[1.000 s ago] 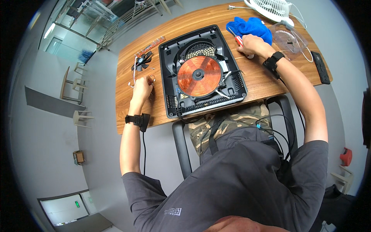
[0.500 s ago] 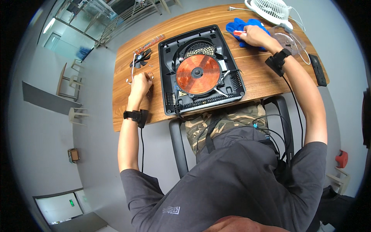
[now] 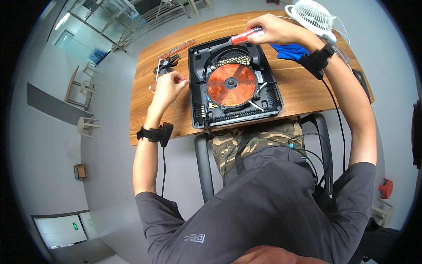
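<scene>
An opened black induction cooker housing point(image 3: 193, 70) lies on the wooden table in front of me, its round copper coil point(image 3: 220, 90) exposed. My right hand point(image 3: 278, 31) grips a red-and-white screwdriver point(image 3: 244, 37) above the far edge of the housing, the shaft pointing left. Beside the housing's left edge is my left hand point(image 3: 169, 89), thumb and fingers pinched together; whatever is between them is too small or hidden to make out. Just beyond that hand lie a black fan blade point(image 3: 169, 63) and a thin white cable point(image 3: 157, 74).
An orange strip point(image 3: 176, 48) with small upright pieces lies at the far left of the table point(image 3: 143, 105). Blue gloves point(image 3: 288, 52) rest under my right forearm. A white fan point(image 3: 311, 15) stands at the far right corner, and a black bar-shaped object point(image 3: 361, 81) lies at the right edge.
My right hand has brought the screwdriver left from over the blue gloves to above the housing. My left hand has risen from the tabletop and shifted right, toward the housing.
</scene>
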A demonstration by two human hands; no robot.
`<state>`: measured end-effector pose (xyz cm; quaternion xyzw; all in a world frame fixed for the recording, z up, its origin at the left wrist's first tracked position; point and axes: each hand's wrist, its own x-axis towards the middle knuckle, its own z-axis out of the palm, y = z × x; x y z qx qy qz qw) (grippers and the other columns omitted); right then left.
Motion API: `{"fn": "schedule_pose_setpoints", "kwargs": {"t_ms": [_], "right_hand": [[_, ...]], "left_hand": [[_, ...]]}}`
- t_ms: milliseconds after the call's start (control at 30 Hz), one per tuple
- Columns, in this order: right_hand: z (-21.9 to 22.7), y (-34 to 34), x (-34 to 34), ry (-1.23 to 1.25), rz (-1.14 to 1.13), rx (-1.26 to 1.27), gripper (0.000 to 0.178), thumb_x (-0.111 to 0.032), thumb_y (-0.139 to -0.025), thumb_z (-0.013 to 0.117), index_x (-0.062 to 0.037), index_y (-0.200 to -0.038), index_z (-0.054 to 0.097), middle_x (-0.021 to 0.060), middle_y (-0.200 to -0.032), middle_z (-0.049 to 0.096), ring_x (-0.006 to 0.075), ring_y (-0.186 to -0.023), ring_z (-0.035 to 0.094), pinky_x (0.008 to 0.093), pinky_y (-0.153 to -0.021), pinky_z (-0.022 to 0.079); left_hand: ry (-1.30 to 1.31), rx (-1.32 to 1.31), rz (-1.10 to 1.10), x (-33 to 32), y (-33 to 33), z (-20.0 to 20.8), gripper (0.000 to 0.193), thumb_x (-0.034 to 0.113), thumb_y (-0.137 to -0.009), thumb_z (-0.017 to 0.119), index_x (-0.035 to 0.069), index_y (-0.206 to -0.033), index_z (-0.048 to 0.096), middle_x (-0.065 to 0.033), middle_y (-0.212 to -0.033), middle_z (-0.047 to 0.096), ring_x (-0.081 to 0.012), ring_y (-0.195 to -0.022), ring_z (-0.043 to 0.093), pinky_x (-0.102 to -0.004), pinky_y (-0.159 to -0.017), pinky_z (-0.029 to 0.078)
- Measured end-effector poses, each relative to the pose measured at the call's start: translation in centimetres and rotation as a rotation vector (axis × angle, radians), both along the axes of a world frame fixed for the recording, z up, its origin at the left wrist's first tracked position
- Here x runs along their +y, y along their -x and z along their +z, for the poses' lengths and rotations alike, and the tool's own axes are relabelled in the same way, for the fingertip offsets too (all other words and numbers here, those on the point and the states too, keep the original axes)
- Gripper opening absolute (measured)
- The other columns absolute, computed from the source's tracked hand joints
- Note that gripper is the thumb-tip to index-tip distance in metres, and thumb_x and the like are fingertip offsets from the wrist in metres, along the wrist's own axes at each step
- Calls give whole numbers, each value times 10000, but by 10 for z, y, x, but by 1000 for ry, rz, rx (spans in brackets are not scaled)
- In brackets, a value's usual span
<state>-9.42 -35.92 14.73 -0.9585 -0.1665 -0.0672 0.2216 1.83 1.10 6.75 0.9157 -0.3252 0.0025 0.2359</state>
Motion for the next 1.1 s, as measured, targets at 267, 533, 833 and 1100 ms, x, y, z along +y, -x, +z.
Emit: {"fn": "schedule_pose_setpoints", "kwargs": {"t_ms": [267,533,833,1100], "right_hand": [[-7,-9,40,69,213,0,369,-263,-819,683,54,-1008,688,196,-882,691,313,-819,671,378,-767,533],[-15,-9,53,88,221,88,351,-253,-798,675,43,-986,689,205,-867,679,341,-834,664,400,-755,530],[-25,-13,51,93,225,60,367,-256,-781,672,42,-995,689,205,-879,681,348,-849,664,407,-776,535],[-25,-12,53,116,234,40,366,-247,-785,676,39,-1012,690,205,-887,686,350,-868,667,409,-795,536]], "left_hand": [[-20,76,-155,-25,29,1,205,146,-826,790,-21,-879,684,-102,-765,684,-177,-706,647,-322,-681,523],[-53,-23,-220,-33,34,-2,181,141,-795,790,15,-851,673,-126,-779,695,-270,-736,687,-374,-682,542],[-59,-43,-219,-33,35,-4,184,145,-800,788,4,-858,685,-127,-770,690,-259,-733,684,-369,-682,534],[-130,-82,-203,-36,35,-5,174,189,-800,787,39,-837,706,-123,-807,712,-301,-784,703,-407,-701,554]]}}
